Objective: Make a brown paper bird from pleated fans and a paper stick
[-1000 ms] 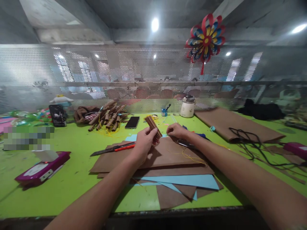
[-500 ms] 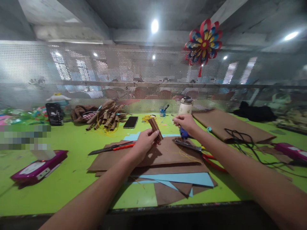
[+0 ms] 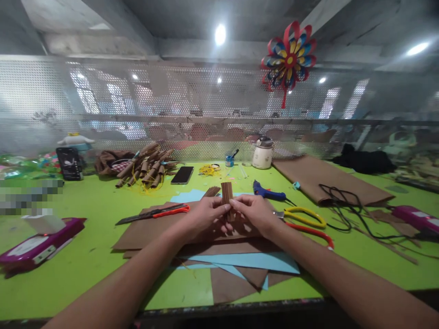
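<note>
1. Both hands meet over the brown paper [image 3: 147,233], and the step in hand looks like close finger work on the bundle [image 3: 227,191], perhaps pressing or lining up its ridges.
2. The grip is closed on both sides: the left hand [image 3: 205,213] pinches the bundle from its left, and the right hand [image 3: 253,211] has its thumb and fingers on it from the right.
3. The next move, as I judge it, calls for light, even pressure from both sides, since loose ridges could spread or slip out of line.
4. The bundle stands nearly upright between the fingertips, short, narrow and brown, with fine ridges running along its length, lighter and darker by turns. It looks like layered or pleated paper; which of the two I cannot tell. Fingers hide its lower part.
5. Just behind the left hand shows a second ridged piece [image 3: 211,192], tilted; whether that hand holds it is unclear.
6. To the right of the right hand, scissors [image 3: 305,217] lie on the green worktop [image 3: 78,269], with a blue glue gun [image 3: 270,193] beyond.
7. Farther back are the phone [image 3: 182,175], yellow string [image 3: 210,170] and a bottle [image 3: 263,155].
</note>
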Demonstrator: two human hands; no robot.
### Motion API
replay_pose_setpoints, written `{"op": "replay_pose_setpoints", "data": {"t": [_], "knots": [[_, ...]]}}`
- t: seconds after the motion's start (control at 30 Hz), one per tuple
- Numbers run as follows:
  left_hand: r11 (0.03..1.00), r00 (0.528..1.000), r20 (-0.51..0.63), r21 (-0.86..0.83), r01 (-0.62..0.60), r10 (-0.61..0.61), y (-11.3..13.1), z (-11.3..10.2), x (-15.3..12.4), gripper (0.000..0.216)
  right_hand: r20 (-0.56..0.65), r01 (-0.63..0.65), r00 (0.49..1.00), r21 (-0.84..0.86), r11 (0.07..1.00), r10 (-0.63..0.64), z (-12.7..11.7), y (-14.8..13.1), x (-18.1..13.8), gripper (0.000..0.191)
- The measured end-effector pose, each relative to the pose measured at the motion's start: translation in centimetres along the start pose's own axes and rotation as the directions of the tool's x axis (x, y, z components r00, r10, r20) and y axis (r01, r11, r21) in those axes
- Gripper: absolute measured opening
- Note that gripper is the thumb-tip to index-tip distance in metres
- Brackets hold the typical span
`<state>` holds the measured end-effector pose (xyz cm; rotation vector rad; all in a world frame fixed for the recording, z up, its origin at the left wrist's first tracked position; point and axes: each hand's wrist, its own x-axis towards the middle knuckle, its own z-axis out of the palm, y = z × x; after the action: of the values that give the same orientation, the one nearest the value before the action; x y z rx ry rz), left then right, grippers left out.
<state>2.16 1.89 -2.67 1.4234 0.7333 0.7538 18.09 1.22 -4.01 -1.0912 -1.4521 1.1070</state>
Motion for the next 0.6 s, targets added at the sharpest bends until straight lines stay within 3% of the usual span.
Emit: {"op": "replay_pose_setpoints", "data": {"t": [0.17, 0.4, 0.6], "knots": [[0.996, 0.997, 0.076, 0.090, 0.009, -0.016, 0.06, 0.66, -0.23, 0.022, 0.019, 0.044, 0.999, 0.023, 0.999, -0.045, -0.24, 0.25, -0.24, 0.028], [0.988, 0.999, 0.040, 0.151, 0.016, -0.023, -0.22, 0.44, -0.30, 0.019, 0.037, 0.040, 0.998, 0.075, 0.996, -0.043, 0.21, 0.60, -0.51, 0.025], [0.996, 0.998, -0.030, 0.064, 0.056, -0.054, -0.28, 0.27, -0.07, 0.020, -0.038, 0.010, 0.999, 0.149, 0.989, -0.004, -0.38, -0.25, -0.55, 0.031]]}}
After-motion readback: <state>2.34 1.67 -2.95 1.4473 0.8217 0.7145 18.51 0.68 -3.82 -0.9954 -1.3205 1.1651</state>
